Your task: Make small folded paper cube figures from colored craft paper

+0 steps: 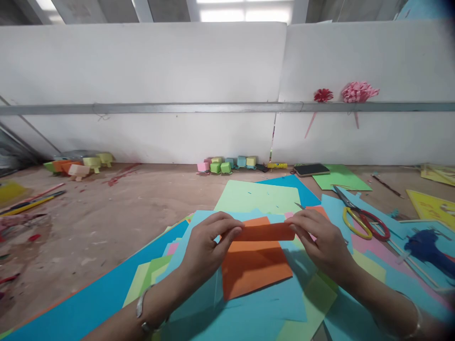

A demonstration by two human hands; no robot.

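Note:
Between my two hands stretches a narrow strip of orange paper (266,232). My left hand (209,241) pinches its left end between thumb and fingers, and my right hand (320,237) pinches the right end. Just below the strip lies a squarish orange paper sheet (256,272), on top of light blue paper (199,312). Past my right hand, a pointed metal tip (298,206) sticks out; the rest of it is hidden.
Scissors (359,218) with yellow and red handles lie at right. Behind the stacked coloured sheets are a phone (312,170), a yellow tube (277,166) and several small paper blocks (225,167). More paper shapes (80,170) and pencils (33,204) sit left. A white partition (142,66) rises behind.

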